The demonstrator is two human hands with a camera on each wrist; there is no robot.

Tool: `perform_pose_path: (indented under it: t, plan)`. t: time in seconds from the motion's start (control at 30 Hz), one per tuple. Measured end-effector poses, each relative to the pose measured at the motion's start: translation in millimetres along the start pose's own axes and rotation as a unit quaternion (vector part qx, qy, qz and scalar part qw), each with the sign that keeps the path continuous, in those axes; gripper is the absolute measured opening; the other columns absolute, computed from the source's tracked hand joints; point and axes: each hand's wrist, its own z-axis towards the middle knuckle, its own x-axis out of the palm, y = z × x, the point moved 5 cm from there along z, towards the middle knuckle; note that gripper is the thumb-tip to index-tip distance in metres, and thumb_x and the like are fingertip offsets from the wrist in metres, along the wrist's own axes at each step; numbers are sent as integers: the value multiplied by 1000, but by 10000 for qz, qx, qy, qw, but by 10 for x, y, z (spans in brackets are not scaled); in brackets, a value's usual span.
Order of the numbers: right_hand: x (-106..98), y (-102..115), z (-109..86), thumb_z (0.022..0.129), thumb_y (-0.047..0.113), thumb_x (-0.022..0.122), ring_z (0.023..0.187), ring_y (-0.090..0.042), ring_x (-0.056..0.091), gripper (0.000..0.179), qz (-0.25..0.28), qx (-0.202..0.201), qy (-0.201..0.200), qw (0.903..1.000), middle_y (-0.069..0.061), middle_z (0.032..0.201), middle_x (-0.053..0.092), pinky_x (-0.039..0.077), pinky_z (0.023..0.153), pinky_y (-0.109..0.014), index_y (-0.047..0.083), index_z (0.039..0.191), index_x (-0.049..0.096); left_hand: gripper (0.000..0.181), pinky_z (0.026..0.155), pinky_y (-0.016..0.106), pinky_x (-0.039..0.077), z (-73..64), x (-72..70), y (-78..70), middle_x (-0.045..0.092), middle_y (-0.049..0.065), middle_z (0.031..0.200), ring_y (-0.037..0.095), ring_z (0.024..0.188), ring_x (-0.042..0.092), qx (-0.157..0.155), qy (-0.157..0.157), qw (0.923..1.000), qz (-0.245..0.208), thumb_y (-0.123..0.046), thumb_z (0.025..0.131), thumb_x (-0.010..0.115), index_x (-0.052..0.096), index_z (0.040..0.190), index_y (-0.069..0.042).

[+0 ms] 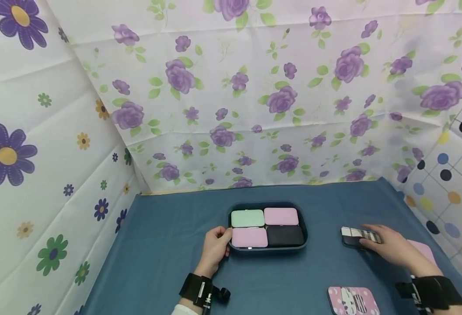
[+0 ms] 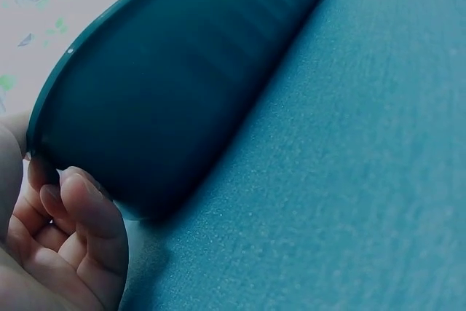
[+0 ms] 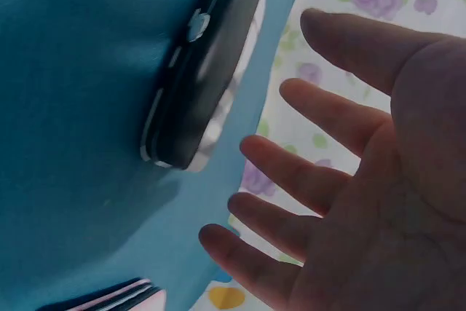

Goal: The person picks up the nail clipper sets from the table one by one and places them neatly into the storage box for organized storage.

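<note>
The right hand (image 1: 392, 247) has its fingers and thumb spread wide; in the right-wrist view a gap shows between the fingertips and the striped case (image 1: 357, 234), so it is not gripped there. That case lies just to the left of this palm, in the head view between thumb and fingers, its long axis running roughly sideways, one end toward the palm and the other toward the tray (image 1: 268, 251). The right hand is much the nearer one.

To the right of that grip, a pink case (image 1: 423, 250) lies partly hidden by the wrist; toward the body lies a patterned pink case (image 1: 353, 301).

Well to the left, the left hand (image 1: 213, 249) pinches the tray's near left end, thumb at the rim, fingers curled below. From this grip, inside the tray, the plain pink box (image 1: 249, 237) is closest, the black box (image 1: 286, 236) beyond it to the right; behind them are a green box (image 1: 247, 218) and another pink box (image 1: 281, 216).
</note>
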Motion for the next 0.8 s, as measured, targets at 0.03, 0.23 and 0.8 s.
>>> perform_pose_path:
  t: [0.03, 0.23, 0.8]
  plan:
    - [7, -14, -13, 105, 37, 72, 125, -61, 55, 61, -1, 44, 48, 10000, -37, 135, 61, 46, 96, -71, -7, 144, 59, 35, 47, 29, 47, 1, -2, 4, 51, 3, 64, 17, 51, 51, -11, -7, 10000, -3, -22, 106, 69, 57, 78, -6]
    - [48, -40, -69, 102, 40, 74, 126, -62, 54, 62, 141, 96, 225, 9996, -36, 137, 60, 47, 97, -71, -5, 143, 62, 35, 47, 28, 47, 14, -8, 12, 51, 4, 63, 18, 50, 51, -60, -33, 10000, -52, -21, 106, 70, 57, 78, -4]
    - [165, -21, 82, 94, 32, 84, 128, -63, 52, 72, 128, -181, 380, 9990, -39, 140, 56, 46, 99, -71, -5, 148, 56, 33, 47, 28, 48, 9, -4, 35, 51, 3, 64, 18, 52, 51, -146, -86, 9999, -31, -21, 106, 70, 58, 79, -5]
